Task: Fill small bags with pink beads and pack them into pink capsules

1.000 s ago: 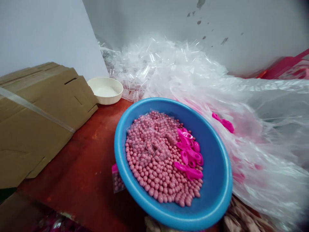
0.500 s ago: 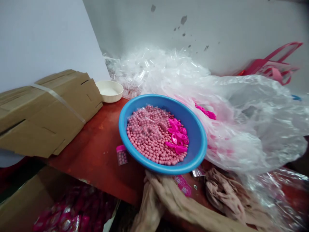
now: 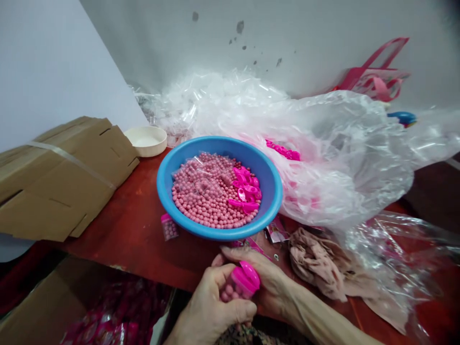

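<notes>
From the head view, the left hand and right hand are clenched in a firm grip around one pink-capped container of pink beads. It is held over the near edge of the red surface, near one blue basin and one small bead packet.

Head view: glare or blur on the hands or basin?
Head view: the blue plastic basin and pink beads look sharp, without strong glare; the left hand, right hand and pink-capped container are only slightly soft; bright highlights sit on the clear plastic sheeting; the wide lens bends the edges.
</notes>
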Tool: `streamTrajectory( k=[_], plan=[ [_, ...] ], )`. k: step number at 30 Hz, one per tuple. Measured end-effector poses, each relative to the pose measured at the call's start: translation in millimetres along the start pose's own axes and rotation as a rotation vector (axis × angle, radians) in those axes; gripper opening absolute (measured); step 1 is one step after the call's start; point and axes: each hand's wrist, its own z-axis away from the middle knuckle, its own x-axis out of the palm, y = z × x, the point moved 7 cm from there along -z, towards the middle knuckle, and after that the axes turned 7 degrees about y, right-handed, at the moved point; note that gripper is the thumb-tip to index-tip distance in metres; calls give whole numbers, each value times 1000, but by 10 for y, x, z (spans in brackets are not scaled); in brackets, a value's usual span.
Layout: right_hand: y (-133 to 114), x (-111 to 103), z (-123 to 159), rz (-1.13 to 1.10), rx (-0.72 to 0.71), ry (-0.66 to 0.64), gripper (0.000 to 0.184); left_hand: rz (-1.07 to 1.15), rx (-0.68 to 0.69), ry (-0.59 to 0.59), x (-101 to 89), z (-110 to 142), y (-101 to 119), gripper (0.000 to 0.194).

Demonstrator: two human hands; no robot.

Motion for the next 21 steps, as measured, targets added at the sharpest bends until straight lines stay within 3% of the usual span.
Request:
streamTrajectory(
  k=[3, 8, 13, 18, 21],
  plan=[
    [27, -23, 51, -73, 51, 14, 34, -19, -17, -18, 48, 35, -10, 17],
    [-40, -126, 173, -111, -50, 77, 35, -17, 56, -23, 111, 52, -22, 18],
    [-117, -219, 223, -29, -211, 176, 44, -153, 202, 27, 183, 82, 59, 7],
    [-38, -212, 248, -30, -208, 91, 41, -472, 473, 122, 265, 175, 228, 6],
    [-90, -316, 357, 52, -300, 201, 39, -647, 610, 136, 351, 209, 222, 3]
  ],
)
